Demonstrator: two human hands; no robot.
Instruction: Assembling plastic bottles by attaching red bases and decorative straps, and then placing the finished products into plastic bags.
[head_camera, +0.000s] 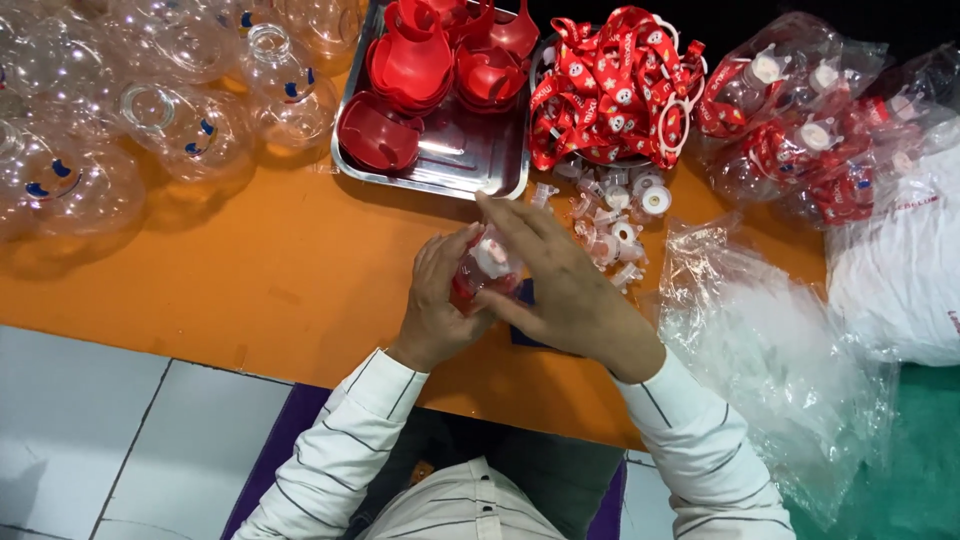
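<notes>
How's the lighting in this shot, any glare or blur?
Head view: bright, even light; glare on the clear bottles, steel tray and plastic bags; soft shadows on the orange table; both hands slightly blurred.

orange table (280, 270) | steel tray (470, 165) | clear bottles (190, 130) | white caps (615, 215) | plastic bags (770, 350)

Bright, even overhead light. Glare streaks the shiny steel tray (470, 160) and the clear round plastic bottles (180, 130), which cast soft shadows on the orange surface (290, 270). The hands (510, 285) look slightly blurred; edges bow mildly.
</notes>
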